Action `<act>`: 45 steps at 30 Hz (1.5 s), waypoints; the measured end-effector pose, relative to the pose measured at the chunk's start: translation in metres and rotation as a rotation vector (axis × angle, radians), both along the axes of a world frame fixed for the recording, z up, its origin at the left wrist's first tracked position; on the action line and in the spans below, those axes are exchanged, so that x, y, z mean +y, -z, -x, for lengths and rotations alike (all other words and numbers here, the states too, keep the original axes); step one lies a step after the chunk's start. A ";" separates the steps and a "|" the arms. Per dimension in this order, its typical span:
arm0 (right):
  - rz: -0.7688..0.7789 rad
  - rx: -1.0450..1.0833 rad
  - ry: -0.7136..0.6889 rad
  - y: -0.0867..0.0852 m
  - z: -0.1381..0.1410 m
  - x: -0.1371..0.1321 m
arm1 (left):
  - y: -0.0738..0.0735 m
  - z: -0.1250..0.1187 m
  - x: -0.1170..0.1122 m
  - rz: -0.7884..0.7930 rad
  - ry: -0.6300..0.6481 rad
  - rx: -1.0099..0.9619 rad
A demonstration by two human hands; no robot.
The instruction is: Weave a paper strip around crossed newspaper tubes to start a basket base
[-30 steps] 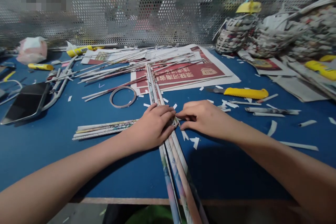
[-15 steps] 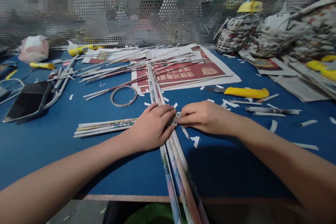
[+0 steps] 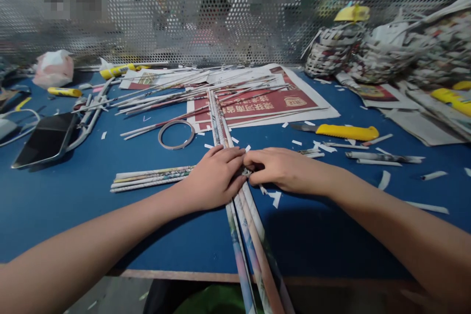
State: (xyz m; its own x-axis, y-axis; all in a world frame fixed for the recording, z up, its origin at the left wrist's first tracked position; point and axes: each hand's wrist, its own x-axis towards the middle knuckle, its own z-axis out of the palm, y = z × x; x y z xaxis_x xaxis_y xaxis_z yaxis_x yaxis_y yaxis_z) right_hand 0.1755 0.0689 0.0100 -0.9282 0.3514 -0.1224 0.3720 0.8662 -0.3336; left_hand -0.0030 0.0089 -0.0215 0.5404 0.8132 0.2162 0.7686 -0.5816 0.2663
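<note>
Several long rolled paper tubes (image 3: pixel 247 235) run from the table's near edge away to the newspaper. A second short bundle of tubes (image 3: pixel 150 178) crosses them from the left. My left hand (image 3: pixel 215 176) lies flat on the crossing, fingers stretched out and pressing the tubes down. My right hand (image 3: pixel 281 168) touches the left fingertips, its fingers pinched together on a tube end at the crossing.
A yellow utility knife (image 3: pixel 340 131) lies right of the hands among small paper scraps. A tape ring (image 3: pixel 176 134), loose tubes on a red newspaper (image 3: pixel 272 100), a phone (image 3: pixel 46 140) at the left and woven paper baskets (image 3: pixel 333 49) at the back right surround the work. A perforated metal screen closes the back.
My right hand has slid a little left and closer to the left fingertips. The left hand has stayed pressing on the tubes.
</note>
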 end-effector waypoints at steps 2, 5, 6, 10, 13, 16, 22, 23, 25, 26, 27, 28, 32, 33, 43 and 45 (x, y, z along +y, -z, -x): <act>0.044 -0.010 0.006 -0.002 0.000 0.000 | 0.000 0.000 0.000 0.002 0.002 -0.003; 0.035 -0.001 0.004 -0.004 -0.001 0.001 | 0.000 0.000 0.000 0.002 -0.002 -0.003; 0.035 0.000 0.013 -0.005 -0.001 0.000 | 0.000 0.000 0.000 0.003 -0.003 0.000; 0.094 -0.010 0.128 -0.004 0.001 -0.001 | 0.001 0.000 0.000 -0.005 -0.001 -0.008; 0.018 0.009 0.059 0.000 0.001 -0.002 | 0.002 0.000 0.000 -0.011 0.004 -0.033; -0.091 0.045 -0.050 0.005 0.000 -0.002 | 0.002 0.001 0.001 -0.009 0.015 -0.049; 0.029 0.174 -0.163 0.006 -0.008 0.004 | 0.000 0.002 0.001 0.012 0.039 -0.010; 0.059 0.179 -0.174 0.005 -0.009 0.005 | 0.000 0.002 0.001 0.005 0.047 -0.004; 0.057 0.191 -0.200 0.004 -0.012 0.007 | 0.000 0.002 0.002 -0.023 0.057 0.006; 0.028 0.199 -0.209 0.004 -0.014 0.008 | 0.001 0.002 0.002 -0.039 0.060 0.014; -0.007 0.206 -0.216 0.004 -0.015 0.009 | 0.002 0.002 0.002 -0.053 0.063 0.024; -0.040 0.208 -0.220 0.005 -0.016 0.009 | 0.003 0.002 0.002 -0.065 0.064 0.035; -0.081 0.193 -0.225 0.007 -0.016 0.011 | 0.005 0.002 0.002 -0.096 0.065 0.063; -0.075 0.194 -0.227 0.007 -0.016 0.011 | 0.005 0.002 0.002 -0.100 0.065 0.065; -0.053 0.077 -0.152 0.002 -0.014 0.008 | 0.005 -0.001 0.000 -0.093 0.043 0.025; -0.078 0.062 -0.124 0.001 -0.015 0.008 | 0.006 -0.002 -0.002 -0.096 0.011 -0.019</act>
State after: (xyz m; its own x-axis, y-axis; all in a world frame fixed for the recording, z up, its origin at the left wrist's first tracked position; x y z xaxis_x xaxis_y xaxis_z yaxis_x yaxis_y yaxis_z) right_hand 0.1908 0.0771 0.0089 -0.9699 0.2401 -0.0401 0.2415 0.9283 -0.2827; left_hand -0.0013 0.0073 -0.0276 0.5444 0.7823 0.3028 0.7573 -0.6136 0.2236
